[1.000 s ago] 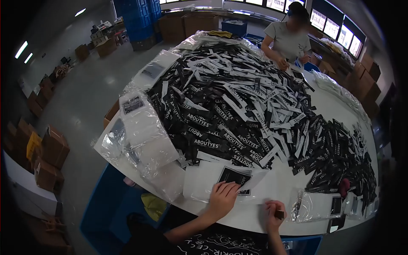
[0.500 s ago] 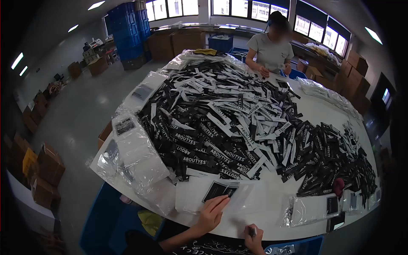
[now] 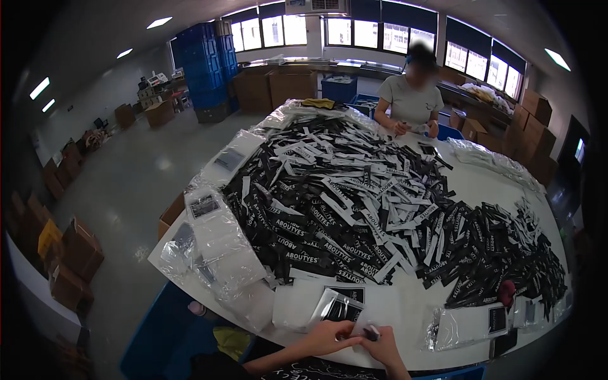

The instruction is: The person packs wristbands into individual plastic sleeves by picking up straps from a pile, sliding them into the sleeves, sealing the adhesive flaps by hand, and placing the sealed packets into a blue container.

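Observation:
My left hand point(image 3: 330, 337) is closed, its fingers and thumb pinched at the front of the table. Just above it lies a shiny clear packet with a black panel point(image 3: 341, 305), resting on white plastic bags point(image 3: 290, 307). My right hand point(image 3: 381, 347) is closed around a small dark object point(image 3: 372, 333) and meets the left fingertips. A small translucent bit shows between the hands; what the left fingers pinch is not clear. Beyond them spreads a large heap of black and white ABOUTYES sachets point(image 3: 316, 234).
Bagged white packs point(image 3: 225, 250) line the table's left edge, and another pack point(image 3: 468, 326) lies at right near a dark red item point(image 3: 507, 293). Blue bins point(image 3: 158, 342) stand below the front edge. A co-worker point(image 3: 411, 98) handles items across the table.
My left hand has come off the black panel and moved down and right to meet my right hand, which has risen slightly. The camera view has tilted up a little.

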